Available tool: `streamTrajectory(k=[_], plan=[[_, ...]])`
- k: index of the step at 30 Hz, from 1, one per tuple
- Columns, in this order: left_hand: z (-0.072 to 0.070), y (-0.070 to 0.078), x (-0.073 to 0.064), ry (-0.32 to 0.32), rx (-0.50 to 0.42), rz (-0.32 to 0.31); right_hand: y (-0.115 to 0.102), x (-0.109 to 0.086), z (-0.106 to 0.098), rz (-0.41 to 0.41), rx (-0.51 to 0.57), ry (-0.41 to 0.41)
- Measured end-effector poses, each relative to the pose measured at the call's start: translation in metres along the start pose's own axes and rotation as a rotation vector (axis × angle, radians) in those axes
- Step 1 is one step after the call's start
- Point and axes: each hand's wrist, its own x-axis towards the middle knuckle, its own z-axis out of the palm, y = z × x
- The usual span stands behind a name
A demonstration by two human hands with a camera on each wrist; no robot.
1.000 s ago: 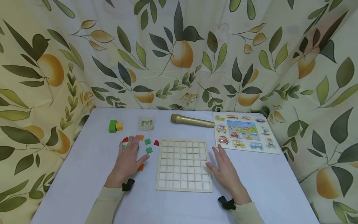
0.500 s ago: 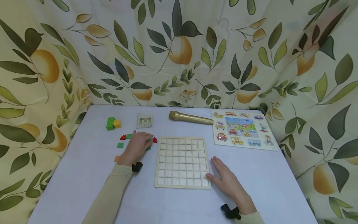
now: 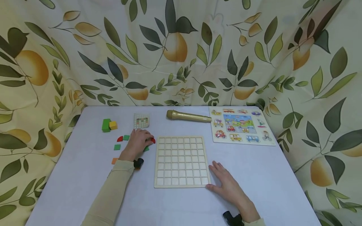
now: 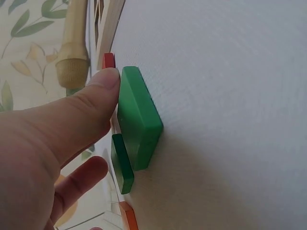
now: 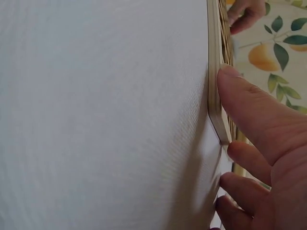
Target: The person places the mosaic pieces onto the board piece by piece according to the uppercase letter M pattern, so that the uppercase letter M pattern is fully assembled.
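Observation:
My left hand [image 3: 137,143] reaches over the small wooden pieces, its thumb and index finger at a red quarter-circle piece [image 3: 153,140] beside the grid board [image 3: 181,186]. In the left wrist view the thumb tip meets this red piece [image 4: 109,60] and partly covers it; the index fingertip is hidden. A green square [image 4: 136,117] stands close by the thumb, with another green piece [image 4: 122,163] and an orange one [image 4: 128,215] further along. With relaxed fingers, my right hand [image 3: 228,185] rests at the board's lower right, its thumb touching the wooden edge [image 5: 215,72].
Left of the left hand lie another red piece [image 3: 120,138], green squares [image 3: 117,147] and an orange piece [image 3: 114,161]. Along the back are green [image 3: 106,125] and yellow blocks [image 3: 113,125], a pattern card [image 3: 141,121], a gold microphone [image 3: 188,116] and a picture puzzle [image 3: 243,126].
My left hand has gone from above the left pieces rightward to the red quarter-circle near the board. The right hand has slid down the board's right side. The head view has shifted slightly.

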Motion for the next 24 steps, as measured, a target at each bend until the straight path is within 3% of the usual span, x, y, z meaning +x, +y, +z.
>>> streamTrajectory(k=[16, 24], plan=[[-0.005, 0.006, 0.005, -0.039, -0.061, -0.101, 0.001, 0.0, 0.005, -0.015, -0.035, 0.009], [-0.01, 0.032, 0.011, 0.011, -0.103, 0.001, 0.002, -0.003, 0.005, -0.023, -0.022, 0.01]])
